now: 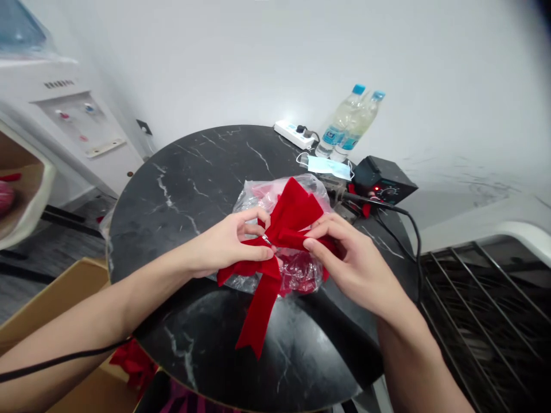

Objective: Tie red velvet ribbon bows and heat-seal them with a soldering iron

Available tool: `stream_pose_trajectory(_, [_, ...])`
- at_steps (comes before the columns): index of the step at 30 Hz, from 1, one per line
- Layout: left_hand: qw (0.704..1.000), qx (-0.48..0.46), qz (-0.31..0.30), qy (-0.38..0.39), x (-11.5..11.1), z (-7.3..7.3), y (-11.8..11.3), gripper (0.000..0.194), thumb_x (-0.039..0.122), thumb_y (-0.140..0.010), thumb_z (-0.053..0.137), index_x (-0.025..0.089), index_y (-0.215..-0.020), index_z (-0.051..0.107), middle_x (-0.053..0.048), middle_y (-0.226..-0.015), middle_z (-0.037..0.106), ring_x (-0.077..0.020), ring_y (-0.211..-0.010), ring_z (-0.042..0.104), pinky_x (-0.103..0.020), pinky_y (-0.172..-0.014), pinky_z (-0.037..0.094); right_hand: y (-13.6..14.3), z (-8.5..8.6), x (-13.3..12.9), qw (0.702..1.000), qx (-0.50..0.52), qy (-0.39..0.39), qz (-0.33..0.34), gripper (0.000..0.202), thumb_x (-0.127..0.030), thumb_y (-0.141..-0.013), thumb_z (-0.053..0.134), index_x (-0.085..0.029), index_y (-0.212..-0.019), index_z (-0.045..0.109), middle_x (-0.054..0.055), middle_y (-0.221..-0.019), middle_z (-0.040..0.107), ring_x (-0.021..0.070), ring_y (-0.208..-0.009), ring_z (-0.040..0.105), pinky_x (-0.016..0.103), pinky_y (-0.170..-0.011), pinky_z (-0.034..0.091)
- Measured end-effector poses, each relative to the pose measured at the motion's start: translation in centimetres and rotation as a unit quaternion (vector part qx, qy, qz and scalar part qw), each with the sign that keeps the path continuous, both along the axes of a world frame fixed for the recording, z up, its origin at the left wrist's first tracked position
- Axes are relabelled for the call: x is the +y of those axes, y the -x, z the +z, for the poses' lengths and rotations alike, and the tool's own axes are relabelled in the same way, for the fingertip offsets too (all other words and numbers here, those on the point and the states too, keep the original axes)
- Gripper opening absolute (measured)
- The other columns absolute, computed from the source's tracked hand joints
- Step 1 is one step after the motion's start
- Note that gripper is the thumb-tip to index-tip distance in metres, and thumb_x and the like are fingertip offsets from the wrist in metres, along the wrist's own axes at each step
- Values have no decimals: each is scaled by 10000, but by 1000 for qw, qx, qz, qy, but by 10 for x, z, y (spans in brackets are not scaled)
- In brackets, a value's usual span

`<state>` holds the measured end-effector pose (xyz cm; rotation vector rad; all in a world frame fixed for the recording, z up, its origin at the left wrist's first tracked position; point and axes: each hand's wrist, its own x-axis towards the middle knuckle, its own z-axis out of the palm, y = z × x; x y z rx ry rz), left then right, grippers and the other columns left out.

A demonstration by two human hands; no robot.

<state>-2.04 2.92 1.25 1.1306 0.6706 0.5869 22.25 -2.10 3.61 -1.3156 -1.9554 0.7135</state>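
Observation:
A red velvet ribbon bow (297,209) is held up over the round table, one notched tail hanging toward me. My left hand (232,241) pinches its left side near the middle, where a small silvery piece (266,238) shows; I cannot make out what that piece is. With thumb and fingertips my right hand (348,258) grips a folded loop on the right side. Under the bow lies a crumpled clear plastic bag (301,275) with red and pink material inside. Parts of the bow are covered by my fingers.
Behind the bow are a blue face mask (329,167), two bottles (340,129) and a white power strip (294,134). A black control box (385,180) with a lit red light and a cable stands right. A cardboard box (90,275) with red pieces sits lower left.

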Motion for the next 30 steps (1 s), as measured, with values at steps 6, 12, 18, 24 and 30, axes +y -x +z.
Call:
stream_pose_trajectory(6, [993, -58, 39, 100, -1, -2, 2, 153, 258, -927, 750, 170, -975, 634, -92, -970, 812, -160, -776, 784, -230, -710, 622, -11, 7, 10, 998, -50, -49, 6, 102, -277, -1009, 613, -229, -934, 661, 57, -1006, 648, 200, -949, 636, 362, -862, 505])
stream_pose_trajectory(12, [990, -72, 115, 43, -10, -6, -3, 154, 279, -952, 726, 205, -1025, 613, -33, -857, 813, -153, -727, 773, -221, -670, 601, 12, 11, -28, 977, 51, -113, -172, 84, -313, -996, 650, -249, -950, 679, 65, -1169, 684, 209, -1086, 660, 335, -889, 542])
stream_pose_trajectory(18, [993, -56, 93, -36, -19, -7, -8, 127, 224, -947, 713, 201, -976, 592, 18, -772, 763, -112, -652, 714, -173, -581, 513, 60, -12, -35, 972, 168, 93, -132, 210, -407, -1000, 630, -214, -925, 662, 9, -738, 691, 134, -622, 629, 248, -545, 511])
stream_pose_trajectory(24, [990, -49, 102, -79, -24, -6, -7, 200, 239, -926, 747, 186, -877, 560, 10, -760, 769, -121, -690, 720, -189, -612, 523, 66, -15, -30, 965, 179, 105, -163, 229, -416, -968, 670, -197, -918, 717, 20, -737, 728, 136, -602, 654, 242, -540, 525])
stream_pose_trajectory(30, [980, -30, 177, -90, -27, -8, -10, 240, 318, -931, 750, 180, -856, 568, 31, -717, 746, -81, -612, 658, -166, -578, 491, 69, -19, -35, 946, 234, 94, -204, 174, -390, -899, 762, -227, -959, 781, 27, -810, 777, 165, -701, 729, 250, -621, 588])
